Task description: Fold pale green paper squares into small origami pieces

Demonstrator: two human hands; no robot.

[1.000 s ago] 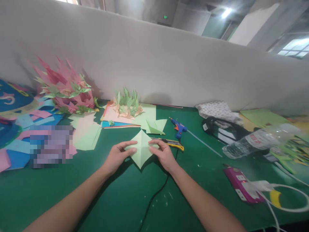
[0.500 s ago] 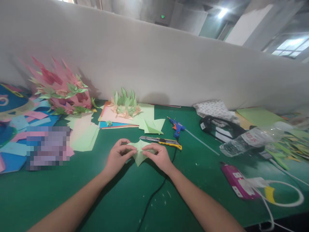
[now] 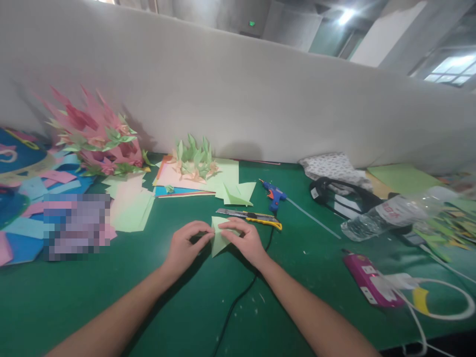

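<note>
Pale green paper point(image 3: 218, 240), folded down to a narrow point, lies near the middle of the green table point(image 3: 178, 317), held between both hands. At the far left a spiky pink paper model point(image 3: 92, 134) stands against the white wall, with loose pale sheets point(image 3: 130, 208) spread just in front of it. The left hand point(image 3: 186, 248) is curled, its thumb and forefinger pinching the fold's left edge. The right hand point(image 3: 245, 240) has its fingers drawn together and nips the upper right edge, with its wrist over a black cord point(image 3: 238, 297) that runs toward the viewer. Just beyond the right fingertips lies a yellow utility knife point(image 3: 253, 217), and behind it a blue glue gun point(image 3: 274, 193). Farther right are a clear plastic bottle point(image 3: 386, 215) on its side and a pink power strip point(image 3: 366, 280). The main risk seems to be a crooked crease: the sheet is small and held only at its edges, so uneven pressure from either hand could let the layers slide out of line. A hand sliding forward could also brush the knife, whose blade state cannot be told, and the wrist could drag the cord.
</note>
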